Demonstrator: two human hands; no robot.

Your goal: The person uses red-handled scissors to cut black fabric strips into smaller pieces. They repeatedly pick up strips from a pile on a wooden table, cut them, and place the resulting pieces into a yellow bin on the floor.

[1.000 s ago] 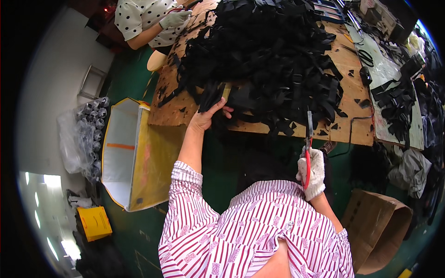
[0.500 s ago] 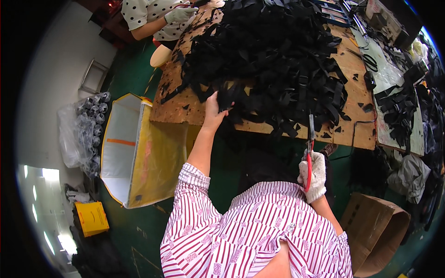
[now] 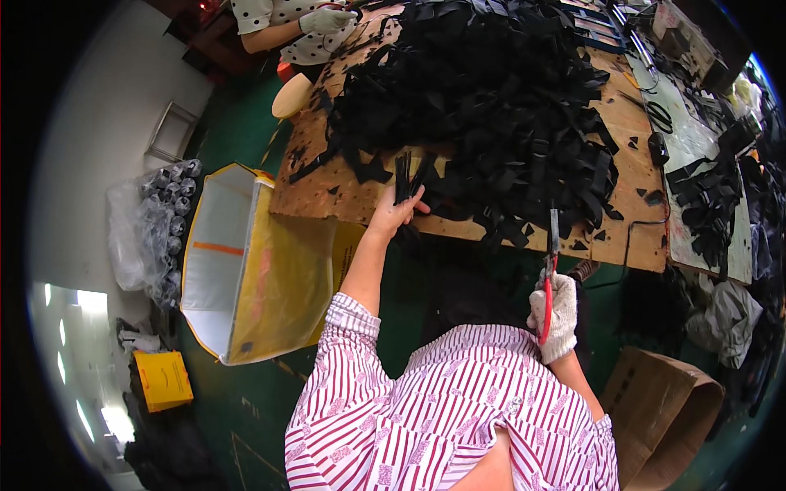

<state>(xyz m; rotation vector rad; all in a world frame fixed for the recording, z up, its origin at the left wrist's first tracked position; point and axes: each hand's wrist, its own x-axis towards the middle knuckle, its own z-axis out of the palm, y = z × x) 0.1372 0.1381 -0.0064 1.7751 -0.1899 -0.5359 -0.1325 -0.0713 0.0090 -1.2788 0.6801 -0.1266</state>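
By the wooden table point(image 3: 307, 195), the left hand point(image 3: 393, 214) grips bunched black straps point(image 3: 404, 182); the gloved right hand point(image 3: 561, 315) holds red-handled scissors point(image 3: 548, 290). A loosened left grip could scatter the straps.

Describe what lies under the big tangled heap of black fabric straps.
The flat brown wooden tabletop shows left and right of the black heap; whatever its middle covers cannot be seen.

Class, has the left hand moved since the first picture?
Yes: the left hand has shifted right, farther from the near left corner of the table.
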